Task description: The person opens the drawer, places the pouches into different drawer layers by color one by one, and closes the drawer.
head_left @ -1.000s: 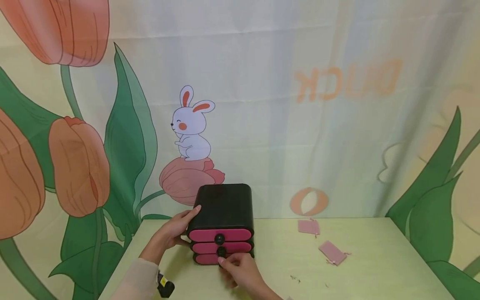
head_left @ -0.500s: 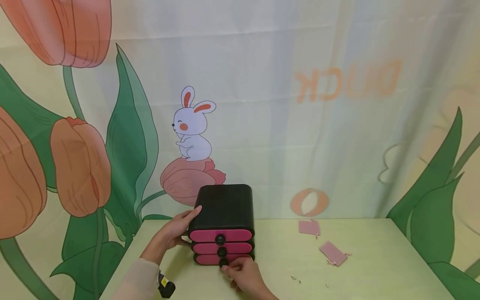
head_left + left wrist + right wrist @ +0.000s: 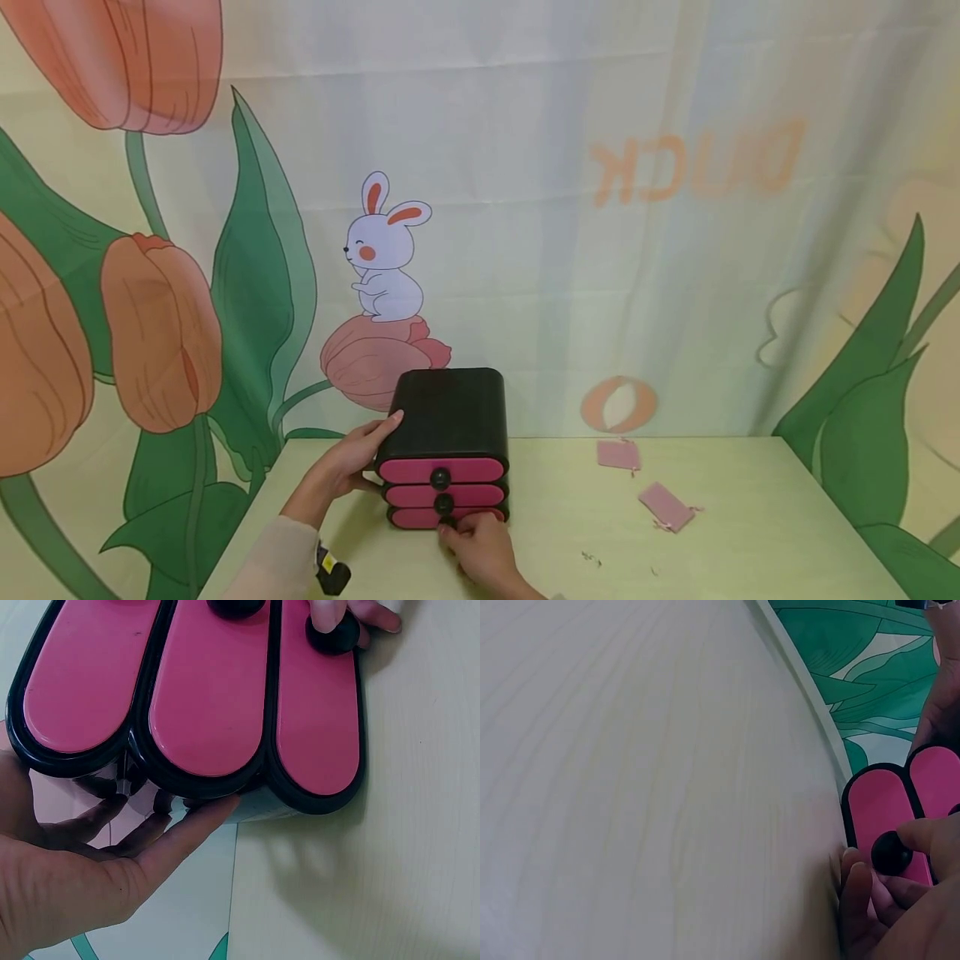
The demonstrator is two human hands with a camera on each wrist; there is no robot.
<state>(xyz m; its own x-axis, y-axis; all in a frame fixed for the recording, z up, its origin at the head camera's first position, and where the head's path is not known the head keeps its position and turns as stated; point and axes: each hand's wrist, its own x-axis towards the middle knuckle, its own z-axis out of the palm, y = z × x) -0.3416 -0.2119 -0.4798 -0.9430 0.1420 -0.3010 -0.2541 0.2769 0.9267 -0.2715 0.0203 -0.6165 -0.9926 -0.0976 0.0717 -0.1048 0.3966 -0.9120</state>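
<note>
A small black cabinet with pink drawer fronts and round black knobs stands on the table in the head view. My left hand rests against its left side, thumb on the top edge. Seen from the left wrist, the fingers of that hand lie nearly straight along the cabinet's side. My right hand pinches the knob of the bottom drawer, thumb on one side and fingers at the other. All the drawer fronts sit flush with the black frame.
Two small pink drawstring pouches lie on the table to the right of the cabinet. Small dark marks show on the tabletop nearer me. Behind the table hangs a printed curtain with tulips and a rabbit.
My right hand has shifted slightly at the bottom knob, its fingers now closer in around it. The left hand and the cabinet stay almost in place.
</note>
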